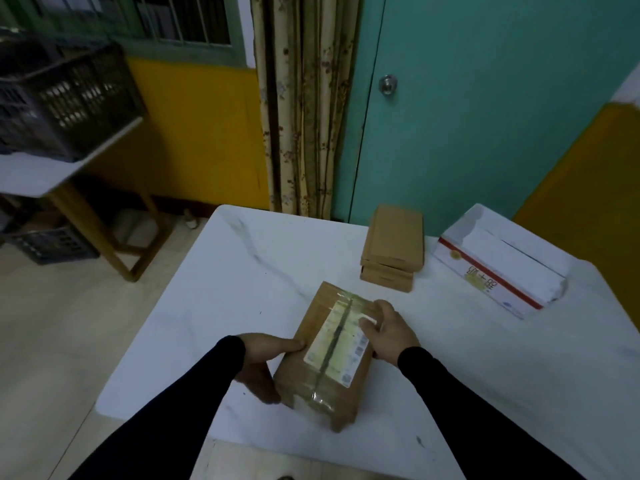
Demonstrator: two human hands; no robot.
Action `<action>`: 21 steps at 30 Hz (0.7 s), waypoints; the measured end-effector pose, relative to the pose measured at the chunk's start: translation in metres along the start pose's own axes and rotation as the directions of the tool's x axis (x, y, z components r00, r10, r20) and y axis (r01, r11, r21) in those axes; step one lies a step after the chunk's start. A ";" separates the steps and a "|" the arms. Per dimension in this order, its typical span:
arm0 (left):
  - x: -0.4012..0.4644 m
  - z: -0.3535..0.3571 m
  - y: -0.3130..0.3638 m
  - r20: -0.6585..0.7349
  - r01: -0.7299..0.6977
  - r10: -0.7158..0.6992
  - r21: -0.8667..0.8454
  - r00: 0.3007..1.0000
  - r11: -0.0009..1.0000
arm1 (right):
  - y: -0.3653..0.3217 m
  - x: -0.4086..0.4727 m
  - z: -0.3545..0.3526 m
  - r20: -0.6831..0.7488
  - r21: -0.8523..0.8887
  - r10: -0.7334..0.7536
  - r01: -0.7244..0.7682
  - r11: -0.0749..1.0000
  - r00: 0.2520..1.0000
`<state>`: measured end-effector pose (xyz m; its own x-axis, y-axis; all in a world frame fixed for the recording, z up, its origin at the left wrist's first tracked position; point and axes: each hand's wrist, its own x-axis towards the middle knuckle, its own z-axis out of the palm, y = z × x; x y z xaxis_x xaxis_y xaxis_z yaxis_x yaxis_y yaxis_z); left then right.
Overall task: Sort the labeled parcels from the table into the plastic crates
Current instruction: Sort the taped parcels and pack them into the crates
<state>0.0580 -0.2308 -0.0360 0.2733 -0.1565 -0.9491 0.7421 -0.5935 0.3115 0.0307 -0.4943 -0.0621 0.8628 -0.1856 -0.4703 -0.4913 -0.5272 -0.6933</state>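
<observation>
Far to my left a dark plastic crate (65, 98) is sitting on a side desk (41, 174) by the window, and a second crate (52, 244) is lying on the floor beneath it, half in shadow (I cannot make out what either one holds).

Coming in toward the middle, my left hand (263, 365) is cupping the near left side of a taped brown parcel (332, 355); the thumb is lying across the top edge and the fingers (263, 393) are curling round the lower corner, so that hand is grasping the box. The parcel is resting on the white marbled desk (214, 299) straight in front of me, long side running away from me and tilting slightly to the right, with a pale shipping label (337, 344) on its top face under a strip of clear tape.

My right hand (388, 332) is gripping the opposite side of the same parcel, thumb pressing on the label's far corner and the rest of the hand wrapping the right edge. Both sleeves are black.

Further right and farther back, a small stack of flat brown parcels (393, 247) is standing near the desk's far edge, well apart from the box I am holding. Just beside it, toward the right corner, a white carton with a red stripe (498, 265) is lying at an angle.
</observation>
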 end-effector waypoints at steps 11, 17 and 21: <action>0.007 0.009 0.029 -0.436 -0.550 0.623 0.297 0.649 0.781 | 0.003 -0.023 -0.023 0.283 0.142 0.351 -0.401 0.905 0.893; 0.006 0.013 0.012 -0.519 -0.306 0.411 0.278 0.749 0.910 | -0.004 -0.010 -0.023 0.109 -0.147 0.023 -0.007 0.989 0.994; 0.005 0.011 0.004 -0.318 -0.308 0.221 -0.257 0.922 0.916 | -0.013 -0.008 -0.016 0.136 -0.224 -0.063 0.093 0.970 0.989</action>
<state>0.0554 -0.2420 -0.0398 0.6103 -0.0242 -0.7918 0.7531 -0.2921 0.5895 0.0316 -0.4993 -0.0409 0.8678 -0.0373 -0.4955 -0.3700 -0.7142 -0.5942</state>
